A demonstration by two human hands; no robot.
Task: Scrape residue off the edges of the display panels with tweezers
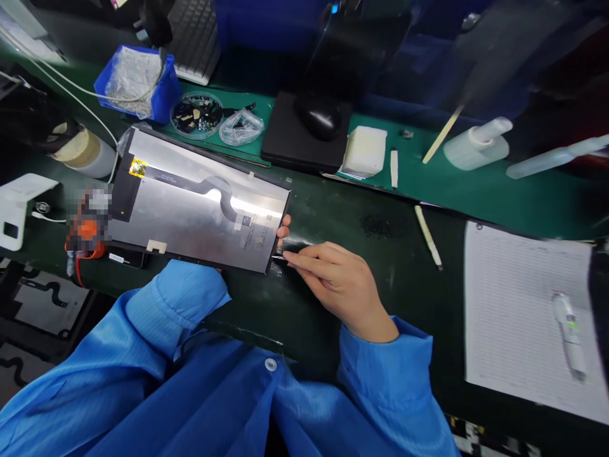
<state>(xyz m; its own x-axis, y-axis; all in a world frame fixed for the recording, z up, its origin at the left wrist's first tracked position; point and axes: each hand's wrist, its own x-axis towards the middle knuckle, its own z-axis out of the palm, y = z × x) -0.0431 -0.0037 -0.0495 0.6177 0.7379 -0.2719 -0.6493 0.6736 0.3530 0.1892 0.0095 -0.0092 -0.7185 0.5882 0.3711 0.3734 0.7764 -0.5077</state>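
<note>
Silver-grey panel (190, 219) — black ribbon cable (178, 183), yellow patch (137, 167), blue sleeves (390, 381), dark green bench (328, 209)

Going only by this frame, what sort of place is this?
Likely an electronics workbench: a flat, display-like panel with a dark ribbon cable is held over it, a round dish of small parts sits beyond, and similar panels lie at lower left.

Glossy metallic-looking panel (190, 219), smooth cloth sleeves (390, 374), matt paper (514, 304).

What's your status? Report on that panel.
Left hand holding display panel, mostly hidden behind it. Right hand pinched beside panel's lower-right corner. No obstruction visible.
</note>
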